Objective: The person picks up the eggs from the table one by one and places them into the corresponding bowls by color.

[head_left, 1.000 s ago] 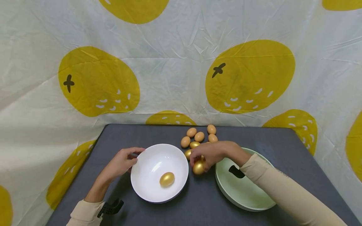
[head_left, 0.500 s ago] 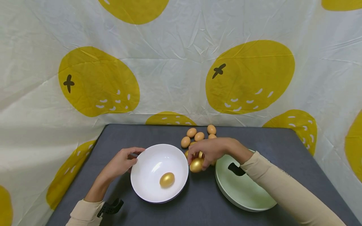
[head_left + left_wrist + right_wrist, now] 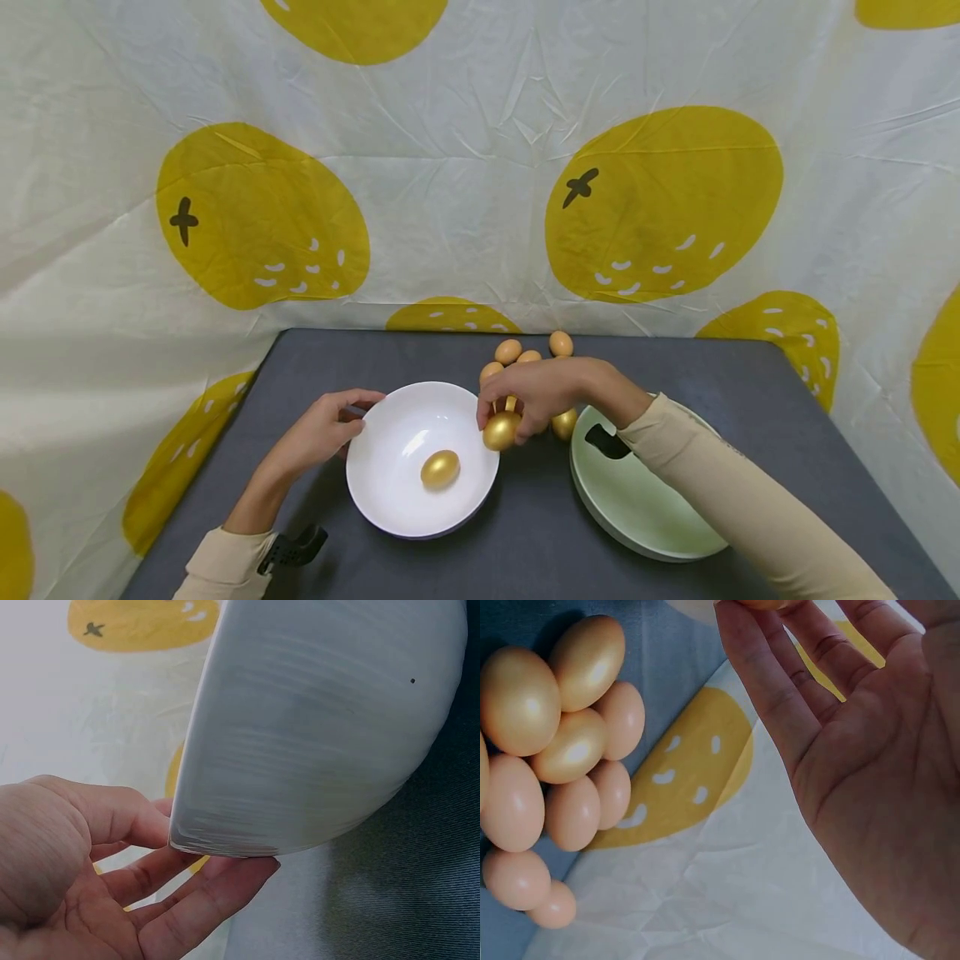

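My left hand (image 3: pixel 322 429) pinches the left rim of a white bowl (image 3: pixel 393 429); in the left wrist view the thumb (image 3: pixel 135 817) is at the edge and the fingers lie against the outer wall. One golden egg (image 3: pixel 440 471) rests inside the bowl. At the bowl's right rim, my right hand (image 3: pixel 551 390) holds a second golden egg (image 3: pixel 501 432) in its fingertips, overlapping the rim in the head view. Only a sliver of that held egg (image 3: pixel 763 603) shows in the right wrist view.
Behind the right hand lies a cluster of brown eggs (image 3: pixel 574 814) and more golden eggs (image 3: pixel 589 664), partly hidden in the head view. A shallow pale green bowl (image 3: pixel 667 508) stands at right under the right forearm. A fruit-patterned cloth (image 3: pixel 457 208) hangs behind the dark table (image 3: pixel 337 354).
My right hand has carried its golden egg leftward from the cluster to the bowl's rim. The egg in the bowl has shifted slightly. My left hand stays on the rim.
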A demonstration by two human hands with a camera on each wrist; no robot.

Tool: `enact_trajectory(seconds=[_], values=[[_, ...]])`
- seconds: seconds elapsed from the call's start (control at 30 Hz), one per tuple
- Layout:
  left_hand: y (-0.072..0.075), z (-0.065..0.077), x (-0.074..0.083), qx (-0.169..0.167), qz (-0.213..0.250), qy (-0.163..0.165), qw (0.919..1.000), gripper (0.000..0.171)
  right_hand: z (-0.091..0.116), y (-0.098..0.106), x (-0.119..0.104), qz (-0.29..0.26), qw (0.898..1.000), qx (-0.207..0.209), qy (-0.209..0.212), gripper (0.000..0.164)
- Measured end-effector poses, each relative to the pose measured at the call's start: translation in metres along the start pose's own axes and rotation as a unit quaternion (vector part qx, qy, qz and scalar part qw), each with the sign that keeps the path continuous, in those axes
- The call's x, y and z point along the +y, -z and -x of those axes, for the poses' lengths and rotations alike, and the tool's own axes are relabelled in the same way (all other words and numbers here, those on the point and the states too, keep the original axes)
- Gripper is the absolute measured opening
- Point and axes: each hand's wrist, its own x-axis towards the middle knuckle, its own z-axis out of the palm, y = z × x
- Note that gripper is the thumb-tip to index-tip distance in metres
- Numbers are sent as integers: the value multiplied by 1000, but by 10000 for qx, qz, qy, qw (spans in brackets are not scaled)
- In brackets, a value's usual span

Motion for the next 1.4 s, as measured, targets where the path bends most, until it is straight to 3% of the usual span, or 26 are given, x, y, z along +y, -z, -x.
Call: enact_trajectory(seconds=[0.5,0.7,1.4], values=[[1,-2,-1,-27,-5,-51,10000,42,-20,2,-5,341,9989,33,333,39],[0,-2,-1,-16,29,-35,10000,42,-31,-1,-6,267,9983,-236,460,36],[2,-2,-2,-23,1,-51,10000,42,-67,-20,-18,437,9935,-1007,287,40]])
